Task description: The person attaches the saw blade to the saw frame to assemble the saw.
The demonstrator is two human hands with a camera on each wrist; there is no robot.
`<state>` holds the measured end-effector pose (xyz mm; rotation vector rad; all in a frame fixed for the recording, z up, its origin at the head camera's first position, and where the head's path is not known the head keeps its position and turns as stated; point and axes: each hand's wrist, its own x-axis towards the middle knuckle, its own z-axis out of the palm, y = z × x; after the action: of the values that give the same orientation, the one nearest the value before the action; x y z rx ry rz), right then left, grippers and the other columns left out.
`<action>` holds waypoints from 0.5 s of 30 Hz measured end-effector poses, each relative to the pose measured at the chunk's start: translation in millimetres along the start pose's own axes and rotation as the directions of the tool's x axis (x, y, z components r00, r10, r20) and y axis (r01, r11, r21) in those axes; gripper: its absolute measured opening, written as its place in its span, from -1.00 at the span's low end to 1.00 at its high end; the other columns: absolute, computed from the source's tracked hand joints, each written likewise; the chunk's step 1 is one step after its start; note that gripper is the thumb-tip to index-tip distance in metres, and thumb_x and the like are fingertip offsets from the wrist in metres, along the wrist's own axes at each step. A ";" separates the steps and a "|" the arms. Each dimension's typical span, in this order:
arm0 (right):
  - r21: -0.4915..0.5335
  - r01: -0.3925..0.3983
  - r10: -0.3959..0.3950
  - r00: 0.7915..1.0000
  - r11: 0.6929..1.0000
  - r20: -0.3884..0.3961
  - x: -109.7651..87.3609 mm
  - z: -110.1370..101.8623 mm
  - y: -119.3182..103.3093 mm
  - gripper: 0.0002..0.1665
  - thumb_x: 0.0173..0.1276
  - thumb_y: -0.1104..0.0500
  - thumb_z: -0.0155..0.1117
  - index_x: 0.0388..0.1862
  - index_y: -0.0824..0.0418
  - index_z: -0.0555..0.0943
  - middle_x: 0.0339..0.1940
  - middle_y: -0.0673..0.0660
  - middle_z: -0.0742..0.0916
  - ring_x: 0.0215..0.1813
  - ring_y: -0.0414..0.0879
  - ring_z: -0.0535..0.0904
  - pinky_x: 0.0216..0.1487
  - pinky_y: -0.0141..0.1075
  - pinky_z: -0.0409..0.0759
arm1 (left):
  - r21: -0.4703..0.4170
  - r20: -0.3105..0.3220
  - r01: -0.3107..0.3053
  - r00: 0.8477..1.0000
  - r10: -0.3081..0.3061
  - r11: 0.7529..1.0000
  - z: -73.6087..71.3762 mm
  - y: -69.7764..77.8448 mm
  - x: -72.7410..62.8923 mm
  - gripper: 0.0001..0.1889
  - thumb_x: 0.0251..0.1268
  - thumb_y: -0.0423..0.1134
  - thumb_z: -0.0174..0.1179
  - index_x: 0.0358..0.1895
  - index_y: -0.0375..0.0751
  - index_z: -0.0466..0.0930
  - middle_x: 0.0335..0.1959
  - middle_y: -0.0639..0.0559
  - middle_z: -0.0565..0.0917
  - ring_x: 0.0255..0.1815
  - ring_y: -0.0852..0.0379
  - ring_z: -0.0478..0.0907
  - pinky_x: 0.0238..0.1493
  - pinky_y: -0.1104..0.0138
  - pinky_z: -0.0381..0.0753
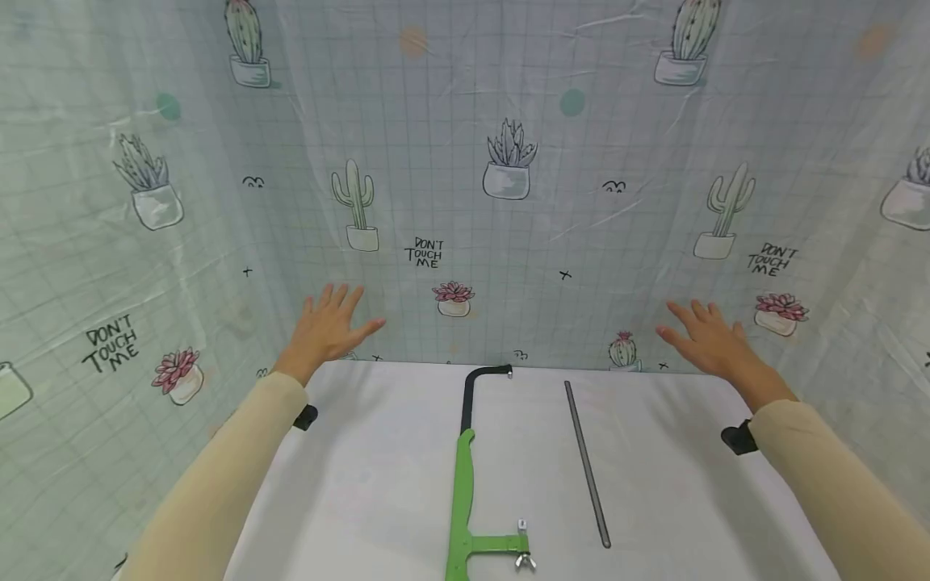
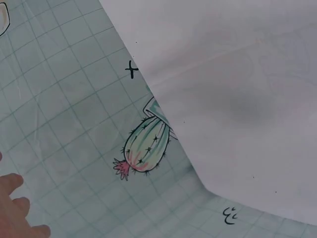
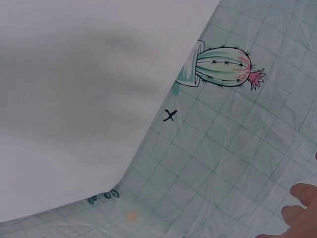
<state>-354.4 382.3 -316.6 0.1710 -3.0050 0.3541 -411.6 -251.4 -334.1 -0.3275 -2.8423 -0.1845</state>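
Green saw frame (image 1: 462,480), grey bar (image 1: 587,464): apart on counter (image 1: 378,484), we judge, for visibility; left grip (image 1: 323,332), right grip (image 1: 708,343) splayed, empty.

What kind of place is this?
Probably a small, screened-off work area: a plain white tabletop, a pale grey-green, cactus-printed sheet hanging behind and beside it, and a green-and-black, hacksaw-shaped frame lying on top.

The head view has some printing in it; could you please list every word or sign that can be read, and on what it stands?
"DON'T TOUCH ME": cactus-print sheeting, left side.
"DON'T TOUCH ME": sheeting, centre.
"DON'T TOUCH ME": sheeting, right side.
"x" or "+" crosses: scattered on the sheeting.
Green saw frame: any marks are too small to read.
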 end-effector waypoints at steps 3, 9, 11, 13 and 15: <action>-0.017 0.006 -0.006 1.000 1.000 0.002 -0.6 1.1 -0.6 0.04 0.59 -0.45 -0.26 0.70 0.25 -0.06 0.61 0.65 -0.03 0.60 0.66 -0.28 0.37 0.69 -0.28 | 0.009 0.001 0.009 1.000 -0.009 1.000 -1.3 -0.8 0.0 0.04 0.40 0.57 -0.26 0.69 -0.11 -0.07 0.68 -0.37 0.00 0.70 -0.42 -0.21 0.58 -0.44 -0.26; -0.041 0.007 -0.007 1.000 0.999 0.001 -3.1 4.4 -0.4 0.01 0.60 -0.41 -0.24 0.69 0.25 -0.05 0.61 0.66 -0.04 0.60 0.67 -0.27 0.37 0.70 -0.28 | 0.005 -0.005 0.018 1.000 -0.018 1.000 -2.6 -0.6 -3.5 0.05 0.38 0.60 -0.29 0.69 -0.10 -0.06 0.69 -0.36 0.00 0.71 -0.43 -0.24 0.58 -0.44 -0.28; -0.046 0.011 -0.011 1.000 0.999 -0.008 -5.0 6.4 -1.2 0.00 0.61 -0.40 -0.24 0.69 0.25 -0.05 0.61 0.66 -0.04 0.59 0.68 -0.26 0.37 0.70 -0.28 | 0.003 -0.009 0.022 1.000 -0.022 1.000 -0.7 -0.8 -5.8 0.06 0.37 0.61 -0.30 0.69 -0.10 -0.05 0.69 -0.35 -0.01 0.71 -0.42 -0.25 0.58 -0.44 -0.28; -0.052 0.020 -0.022 0.999 0.998 -0.025 -7.6 8.8 -3.0 -0.02 0.62 -0.38 -0.23 0.69 0.25 -0.03 0.61 0.66 -0.03 0.58 0.69 -0.24 0.35 0.71 -0.26 | -0.004 -0.021 0.025 0.999 -0.025 1.000 2.1 -0.7 -8.5 0.07 0.36 0.62 -0.30 0.68 -0.11 -0.03 0.69 -0.35 0.00 0.71 -0.43 -0.24 0.58 -0.44 -0.29; -0.064 0.033 -0.036 0.998 0.997 -0.045 -11.1 12.2 -6.0 -0.06 0.63 -0.35 -0.20 0.68 0.25 0.00 0.60 0.67 0.00 0.58 0.70 -0.21 0.34 0.73 -0.24 | -0.007 -0.042 0.025 0.999 -0.025 1.000 5.2 0.1 -12.4 0.07 0.35 0.63 -0.29 0.68 -0.12 0.00 0.69 -0.34 0.02 0.71 -0.42 -0.21 0.59 -0.43 -0.27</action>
<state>-343.8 374.7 -328.4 0.2054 -2.9597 0.2558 -401.3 -253.0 -342.6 -0.2857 -2.8059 -0.2032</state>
